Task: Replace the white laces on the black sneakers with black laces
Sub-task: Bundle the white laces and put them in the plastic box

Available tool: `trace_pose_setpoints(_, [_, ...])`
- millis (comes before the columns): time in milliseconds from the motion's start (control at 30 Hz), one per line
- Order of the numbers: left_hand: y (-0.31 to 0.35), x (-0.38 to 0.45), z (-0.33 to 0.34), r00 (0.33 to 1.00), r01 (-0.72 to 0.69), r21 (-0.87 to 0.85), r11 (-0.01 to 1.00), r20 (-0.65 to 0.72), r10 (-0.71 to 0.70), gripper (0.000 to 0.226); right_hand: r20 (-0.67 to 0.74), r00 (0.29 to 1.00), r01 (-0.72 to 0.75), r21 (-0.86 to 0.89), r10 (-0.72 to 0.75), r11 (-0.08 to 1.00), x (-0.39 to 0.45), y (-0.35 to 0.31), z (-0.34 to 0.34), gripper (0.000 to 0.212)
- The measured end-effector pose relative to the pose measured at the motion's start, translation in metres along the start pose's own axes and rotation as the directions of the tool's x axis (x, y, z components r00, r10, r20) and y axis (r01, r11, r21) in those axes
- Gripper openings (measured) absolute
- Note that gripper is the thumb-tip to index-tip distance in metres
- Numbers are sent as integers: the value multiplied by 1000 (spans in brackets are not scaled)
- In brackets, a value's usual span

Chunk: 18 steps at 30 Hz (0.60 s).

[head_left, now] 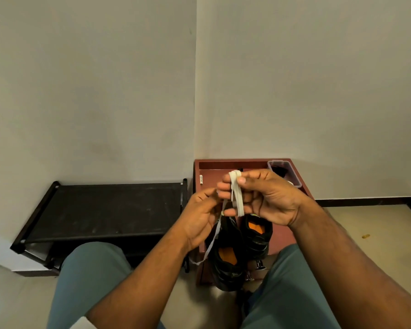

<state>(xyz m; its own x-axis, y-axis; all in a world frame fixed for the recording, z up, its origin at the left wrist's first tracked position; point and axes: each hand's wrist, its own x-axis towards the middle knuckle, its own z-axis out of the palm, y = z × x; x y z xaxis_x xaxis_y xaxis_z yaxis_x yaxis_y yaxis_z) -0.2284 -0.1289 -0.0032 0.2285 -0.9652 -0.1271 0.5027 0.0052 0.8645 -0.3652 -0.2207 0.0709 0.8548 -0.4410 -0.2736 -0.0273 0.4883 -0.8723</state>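
A white lace (237,193) is wound in loops around the fingers of my right hand (261,198), which is closed on it. My left hand (203,214) pinches the lace's loose tail, which hangs down to the left past my wrist. Below my hands, two black sneakers (226,257) with orange insoles stand side by side on a low reddish-brown table (285,236); no laces show in them. A clear plastic box (286,170) with something dark inside sits at the table's far right corner.
A black low shoe rack (105,210) stands to the left against the wall. My knees in teal trousers (90,276) flank the table. The walls meet in a corner behind the table. Tiled floor lies to the right.
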Motion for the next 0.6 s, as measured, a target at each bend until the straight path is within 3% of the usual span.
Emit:
trace_pose_setpoints(133, [-13, -10, 3, 998, 53, 27, 998, 16, -53, 26, -113, 981, 169, 123, -156, 978, 4, -2, -1, 23])
trace_pose_setpoints(233, [-14, -17, -2, 998, 52, 211, 976, 29, -59, 25, -236, 911, 371, 115, -338, 921, 14, 2, -3, 25])
trace_pose_setpoints(300, [-7, -20, -7, 998, 52, 363, 931, 6, -58, 25, -277, 856, 455, 7, -436, 890, 19, 6, -8, 28])
trace_pose_setpoints(367, [1, -22, -13, 999, 38, 456, 889, -6, -39, 23, -221, 837, 425, -313, -500, 850, 20, 12, -14, 30])
trace_pose_setpoints(400, [7, -24, -15, 999, 33, 485, 874, -8, -33, 23, -156, 853, 351, -533, -497, 770, 21, 15, -18, 29])
trace_pose_setpoints(467, [23, -26, -19, 999, 34, 533, 846, -23, -26, 23, -27, 921, 182, -852, -388, 491, 22, 24, -24, 28])
trace_pose_setpoints(533, [41, -27, -23, 999, 8, 573, 820, -39, 17, 26, 68, 962, 140, -954, -264, 266, 20, 31, -24, 21])
trace_pose_setpoints(600, [58, -24, -25, 993, -66, 598, 799, -41, 112, 29, 103, 977, 141, -968, -185, 205, 17, 36, -23, 25])
